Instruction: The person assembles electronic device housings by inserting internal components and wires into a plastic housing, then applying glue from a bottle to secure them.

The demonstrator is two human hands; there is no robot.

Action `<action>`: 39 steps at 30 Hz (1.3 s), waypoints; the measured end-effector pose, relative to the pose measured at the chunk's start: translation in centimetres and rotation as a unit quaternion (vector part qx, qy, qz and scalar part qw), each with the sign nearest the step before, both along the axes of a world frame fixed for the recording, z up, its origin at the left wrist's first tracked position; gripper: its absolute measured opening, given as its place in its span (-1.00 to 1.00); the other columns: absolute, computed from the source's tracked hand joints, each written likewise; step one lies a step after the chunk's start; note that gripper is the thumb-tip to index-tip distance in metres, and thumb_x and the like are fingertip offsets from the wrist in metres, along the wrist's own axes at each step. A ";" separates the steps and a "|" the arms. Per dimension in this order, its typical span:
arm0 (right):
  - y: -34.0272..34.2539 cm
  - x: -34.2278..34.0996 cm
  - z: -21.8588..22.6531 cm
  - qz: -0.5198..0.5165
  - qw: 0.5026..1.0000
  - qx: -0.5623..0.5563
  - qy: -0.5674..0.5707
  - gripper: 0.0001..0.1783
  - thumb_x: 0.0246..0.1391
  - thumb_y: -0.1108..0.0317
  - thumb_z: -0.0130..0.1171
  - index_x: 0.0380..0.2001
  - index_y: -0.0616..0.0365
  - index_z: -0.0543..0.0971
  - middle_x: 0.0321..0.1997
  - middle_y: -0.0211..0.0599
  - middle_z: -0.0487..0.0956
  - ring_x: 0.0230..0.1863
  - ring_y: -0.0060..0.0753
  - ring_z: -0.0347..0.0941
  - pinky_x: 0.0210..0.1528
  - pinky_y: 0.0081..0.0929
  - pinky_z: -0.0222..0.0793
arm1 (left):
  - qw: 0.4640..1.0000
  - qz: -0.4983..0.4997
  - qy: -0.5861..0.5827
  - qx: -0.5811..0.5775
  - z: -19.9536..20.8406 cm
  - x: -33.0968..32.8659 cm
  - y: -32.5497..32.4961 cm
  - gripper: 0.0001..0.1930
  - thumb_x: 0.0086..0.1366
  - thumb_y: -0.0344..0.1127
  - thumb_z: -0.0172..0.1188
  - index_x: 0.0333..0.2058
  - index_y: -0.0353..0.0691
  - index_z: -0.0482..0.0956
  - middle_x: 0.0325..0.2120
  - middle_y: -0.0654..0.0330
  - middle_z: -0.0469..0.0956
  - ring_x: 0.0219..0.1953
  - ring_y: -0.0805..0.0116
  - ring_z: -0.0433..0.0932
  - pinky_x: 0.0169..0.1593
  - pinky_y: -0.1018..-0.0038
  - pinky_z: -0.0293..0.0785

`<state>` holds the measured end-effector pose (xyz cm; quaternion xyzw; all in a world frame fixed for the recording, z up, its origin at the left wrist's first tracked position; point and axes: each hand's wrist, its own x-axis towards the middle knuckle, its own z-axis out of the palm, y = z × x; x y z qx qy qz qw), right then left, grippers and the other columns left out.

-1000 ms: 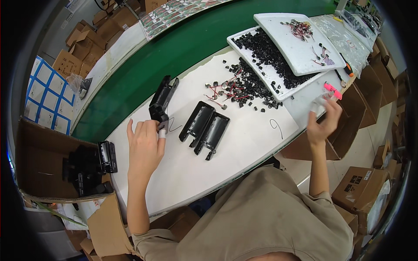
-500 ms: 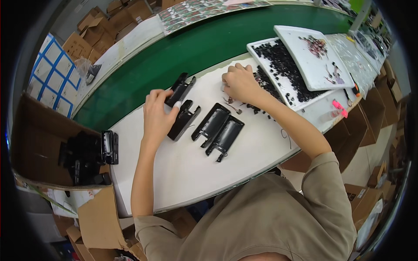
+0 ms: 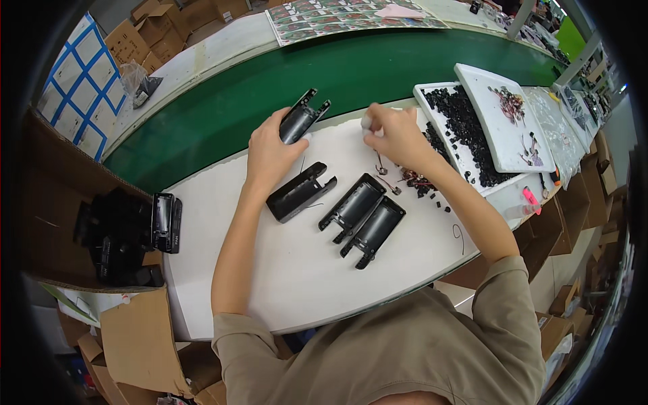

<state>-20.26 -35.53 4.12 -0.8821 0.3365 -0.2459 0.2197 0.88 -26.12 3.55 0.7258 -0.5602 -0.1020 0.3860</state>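
Note:
My left hand (image 3: 270, 150) is wrapped round a black, curved plastic housing (image 3: 297, 123), its two prongs pointing up and to the right. Over the white work surface, my right hand (image 3: 403, 138) has its fingers bent in a pinch, with something whitish at the fingertips; what they hold, if anything, is too small to tell. Below my left hand lies another black housing (image 3: 297, 196). Two more housings, a left one (image 3: 354, 206) and a right one (image 3: 378, 229), rest side by side in the middle. Small wired parts (image 3: 388, 181) lie just below my right hand.
At the right, a white tray (image 3: 420, 94) of small black pieces has a second white tray (image 3: 496, 145) with wired parts resting over it. A pink-capped bottle (image 3: 530, 199) stands near the edge. A cardboard box (image 3: 57, 270) of black housings is at the left. A green strip (image 3: 364, 61) runs behind.
My left hand has lifted a housing off the surface and tilted it. My right hand has come up from the small wired parts, fingers pinched. The view has shifted slightly.

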 end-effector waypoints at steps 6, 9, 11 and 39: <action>-1.6 2.8 4.1 0.070 0.901 0.293 -0.312 -0.84 -0.05 0.52 0.10 -0.34 0.28 0.41 -0.53 -0.35 0.52 -0.56 -0.58 0.44 -0.55 -0.69 0.32 | 0.991 -0.022 -0.096 -0.091 1.1 -1.8 0.8 -0.39 -0.15 -0.40 0.28 -0.03 -0.28 0.32 -0.21 -0.01 0.45 -0.20 0.03 0.49 -0.18 0.29 0.45; -2.3 3.2 4.6 0.106 0.913 0.290 -0.267 -0.82 -0.04 0.51 0.11 -0.32 0.28 0.41 -0.45 -0.31 0.56 -0.53 -0.59 0.46 -0.53 -0.71 0.34 | 0.990 -0.025 -0.089 -0.106 1.4 -2.1 1.0 -0.42 -0.15 -0.44 0.28 -0.09 -0.28 0.28 -0.21 -0.01 0.40 -0.27 -0.02 0.49 -0.24 0.25 0.47; -2.7 3.7 4.0 0.125 0.924 0.263 -0.247 -0.81 -0.05 0.52 0.12 -0.32 0.29 0.40 -0.46 -0.30 0.58 -0.51 -0.57 0.48 -0.52 -0.69 0.35 | 0.994 -0.019 -0.048 -0.095 1.7 -2.3 1.0 -0.46 -0.16 -0.45 0.25 -0.11 -0.29 0.33 -0.21 0.02 0.43 -0.18 0.03 0.47 -0.14 0.30 0.43; -1.9 3.8 3.2 0.049 0.954 0.238 -0.177 -0.76 -0.01 0.49 0.12 -0.23 0.32 0.57 -0.32 -0.31 0.59 -0.34 -0.59 0.45 -0.20 -0.62 0.36 | 0.984 -0.041 -0.102 -0.144 1.6 -3.1 1.4 -0.43 -0.17 -0.45 0.29 -0.10 -0.38 0.34 -0.23 0.00 0.42 -0.22 0.05 0.49 -0.19 0.29 0.47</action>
